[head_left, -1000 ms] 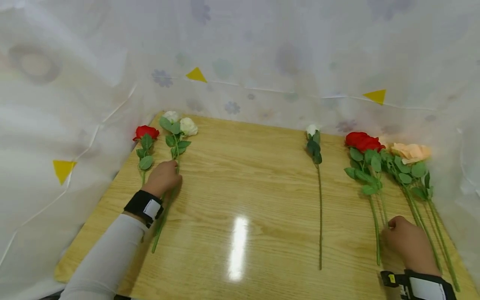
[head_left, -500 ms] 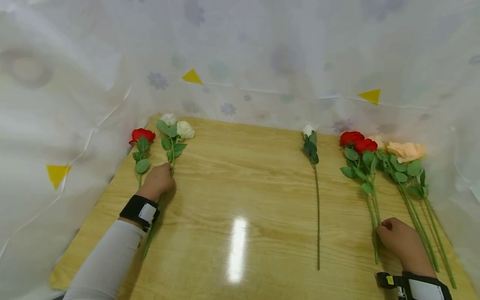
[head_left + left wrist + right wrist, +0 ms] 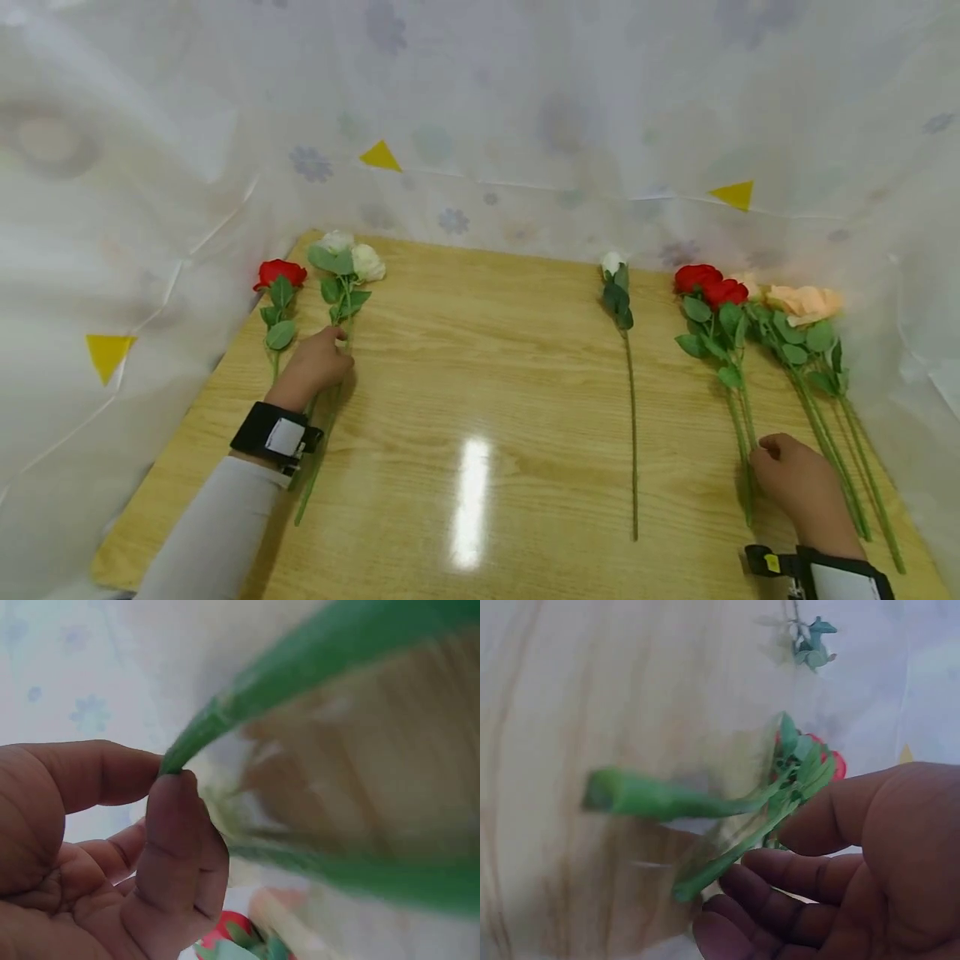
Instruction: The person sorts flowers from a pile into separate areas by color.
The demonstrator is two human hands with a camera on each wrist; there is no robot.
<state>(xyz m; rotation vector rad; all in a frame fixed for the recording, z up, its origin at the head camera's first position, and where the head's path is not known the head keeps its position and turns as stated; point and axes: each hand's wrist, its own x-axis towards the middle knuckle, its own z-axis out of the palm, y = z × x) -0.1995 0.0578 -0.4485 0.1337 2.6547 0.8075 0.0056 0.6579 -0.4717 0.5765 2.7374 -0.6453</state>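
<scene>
Head view: left of the long-stemmed, artificial-looking white rose [image 3: 617,300], my left hand [image 3: 315,362] pinches one stem of two round cream-white roses [image 3: 367,263]. Right of it, my right hand's [image 3: 798,483] fingers lie loosely parted beside round-headed red roses [image 3: 723,292]. I'd pinch lightly, aligning stems without snagging leaves.

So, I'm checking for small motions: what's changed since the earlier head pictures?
The right hand shifted slightly left, and the stem of a red rose beside it came nearer its neighbour. Thumb and fingers now stand apart, so it may have let go. Below the left hand, the stems of the two white roses appear more spread. Unmoved: the lone white rose, peach roses and leftmost red rose.
</scene>
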